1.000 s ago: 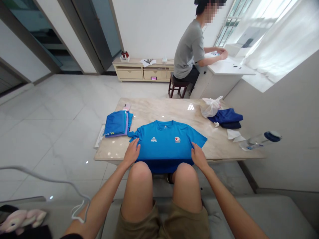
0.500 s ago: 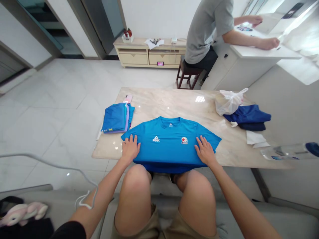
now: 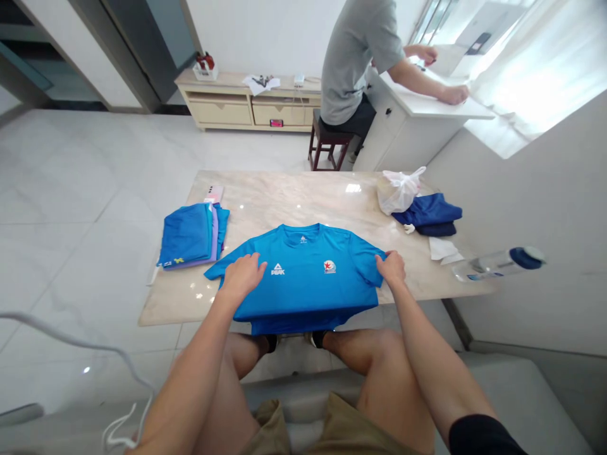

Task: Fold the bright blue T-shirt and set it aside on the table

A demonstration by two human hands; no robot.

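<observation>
A blue short-sleeved T-shirt (image 3: 303,287) lies front side up on the marble-topped table, its lower part hanging over the near edge. White lettering and a round badge show on its chest. My left hand (image 3: 241,278) is closed on the shirt near the sleeve on the left, fingers bent; the cloth under them is hidden. At the opposite side, my right hand (image 3: 392,266) pinches the edge of the other sleeve, which is creased and drawn inward.
Folded blue and purple clothes (image 3: 187,234) lie at the table's left, beside a pink phone (image 3: 215,193). On the right are a white plastic bag (image 3: 398,191), dark blue clothes (image 3: 431,215), paper (image 3: 444,249) and a clear bottle (image 3: 488,264). Beyond, a person (image 3: 351,69) sits at a white counter.
My hands have gone from lying flat with spread fingers to gripping the shirt. The right-hand sleeve has bunched inward. My knees have moved apart, and the view has shifted right.
</observation>
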